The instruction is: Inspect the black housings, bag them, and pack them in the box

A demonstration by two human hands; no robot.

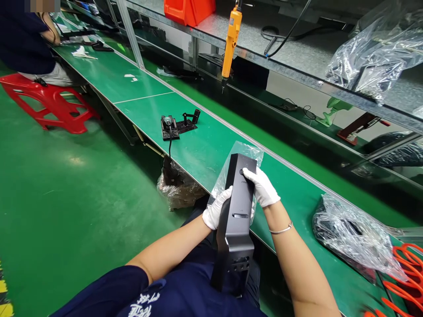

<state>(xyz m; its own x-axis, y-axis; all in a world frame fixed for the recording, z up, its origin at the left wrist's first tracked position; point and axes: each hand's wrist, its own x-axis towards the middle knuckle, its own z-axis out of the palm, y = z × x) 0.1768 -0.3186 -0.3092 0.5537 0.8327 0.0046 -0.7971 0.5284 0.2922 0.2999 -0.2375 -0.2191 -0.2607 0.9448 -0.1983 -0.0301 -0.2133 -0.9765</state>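
black housing (235, 207) | left hand (216, 211) grips side | right hand (261, 187) grips top | no legible label

Bright overhead light, sharp, edges bowed

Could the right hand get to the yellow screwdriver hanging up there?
Probably yes: the right hand holds the black panel, but nothing stands between it and the hanging screwdriver. It looks like a long stretch forward.
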